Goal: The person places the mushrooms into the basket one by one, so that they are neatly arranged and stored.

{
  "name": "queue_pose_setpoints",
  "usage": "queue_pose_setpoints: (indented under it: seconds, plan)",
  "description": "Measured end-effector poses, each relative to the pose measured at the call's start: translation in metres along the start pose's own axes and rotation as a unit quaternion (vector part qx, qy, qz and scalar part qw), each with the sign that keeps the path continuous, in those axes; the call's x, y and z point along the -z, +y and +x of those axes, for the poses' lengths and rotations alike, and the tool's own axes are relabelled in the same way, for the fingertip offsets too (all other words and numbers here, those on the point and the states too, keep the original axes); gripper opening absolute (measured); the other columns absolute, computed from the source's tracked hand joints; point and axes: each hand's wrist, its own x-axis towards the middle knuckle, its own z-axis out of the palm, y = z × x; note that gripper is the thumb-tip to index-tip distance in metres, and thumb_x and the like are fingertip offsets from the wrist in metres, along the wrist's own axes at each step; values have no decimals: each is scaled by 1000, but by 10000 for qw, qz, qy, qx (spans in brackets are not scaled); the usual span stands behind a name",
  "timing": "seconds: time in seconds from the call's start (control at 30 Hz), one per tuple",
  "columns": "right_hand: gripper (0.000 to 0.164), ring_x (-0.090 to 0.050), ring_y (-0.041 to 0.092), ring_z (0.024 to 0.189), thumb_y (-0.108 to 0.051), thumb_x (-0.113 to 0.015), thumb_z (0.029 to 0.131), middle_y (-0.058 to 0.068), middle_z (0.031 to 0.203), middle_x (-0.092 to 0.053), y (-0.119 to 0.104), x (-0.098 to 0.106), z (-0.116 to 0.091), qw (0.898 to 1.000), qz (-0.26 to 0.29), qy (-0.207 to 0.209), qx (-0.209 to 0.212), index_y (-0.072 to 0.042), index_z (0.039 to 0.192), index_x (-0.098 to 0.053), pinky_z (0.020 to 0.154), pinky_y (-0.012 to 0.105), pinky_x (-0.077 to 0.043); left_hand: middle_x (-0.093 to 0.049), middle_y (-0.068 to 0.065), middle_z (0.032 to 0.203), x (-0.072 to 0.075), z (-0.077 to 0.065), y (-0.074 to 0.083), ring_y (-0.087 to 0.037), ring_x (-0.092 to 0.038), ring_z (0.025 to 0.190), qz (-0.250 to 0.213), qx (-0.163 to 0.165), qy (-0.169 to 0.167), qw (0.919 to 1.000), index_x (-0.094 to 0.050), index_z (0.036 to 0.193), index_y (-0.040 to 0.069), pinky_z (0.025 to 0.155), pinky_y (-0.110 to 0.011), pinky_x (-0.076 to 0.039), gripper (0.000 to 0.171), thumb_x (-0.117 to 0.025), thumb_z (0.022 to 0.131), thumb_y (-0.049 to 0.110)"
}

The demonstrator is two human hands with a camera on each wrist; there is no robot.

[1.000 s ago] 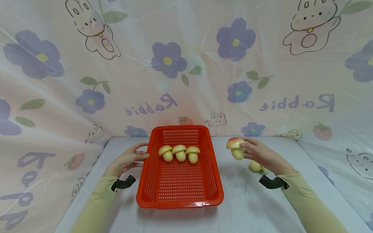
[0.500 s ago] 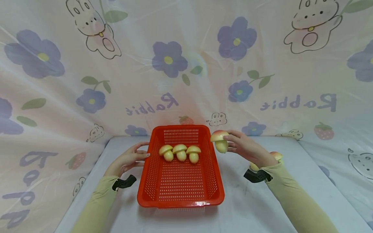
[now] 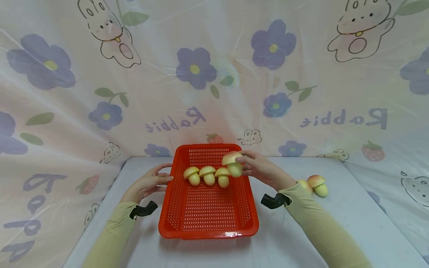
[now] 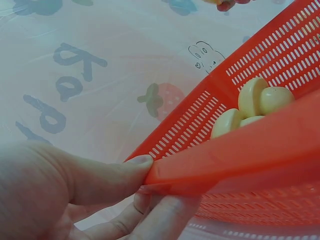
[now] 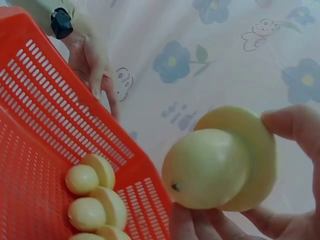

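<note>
A red perforated plastic basket (image 3: pixel 208 216) stands mid-table. My left hand (image 3: pixel 150 183) grips its left rim, thumb on top and fingers beneath, as the left wrist view confirms. Three yellow toy mushrooms (image 3: pixel 207 175) lie in a row inside, toward the far end. Above the row's right end, my right hand (image 3: pixel 263 169) holds another toy mushroom (image 3: pixel 232 160) with a pinkish cap. Thumb and fingers grip this mushroom (image 5: pixel 212 165) around its cap in the right wrist view, with its rounded stem facing the camera.
To the right, a pink-capped toy mushroom (image 3: pixel 317 185) lies on the white table (image 3: pixel 348 212). Beside it another yellow piece (image 3: pixel 305 186) is partly hidden by the right sleeve. A printed curtain (image 3: pixel 228 100) hangs behind the table.
My right hand has carried its toy mushroom leftward, from beside the basket to above its right part. The mushrooms on the table at right have come into clearer view. My left hand stays on the rim.
</note>
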Motion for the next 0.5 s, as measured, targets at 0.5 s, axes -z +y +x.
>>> queue_pose_setpoints:
  seconds: [0.5]
  plan:
    - [54,-63,27,97,-27,-61,94,17,119,-55,14,-36,25,9992,-121,-229,-287,0,136,-40,92,42,-50,-58,-20,109,1,0,-1,-26,-66,88,-29,-37,-42,10000,-26,148,11,76,-43,-56,68,-63,92,7]
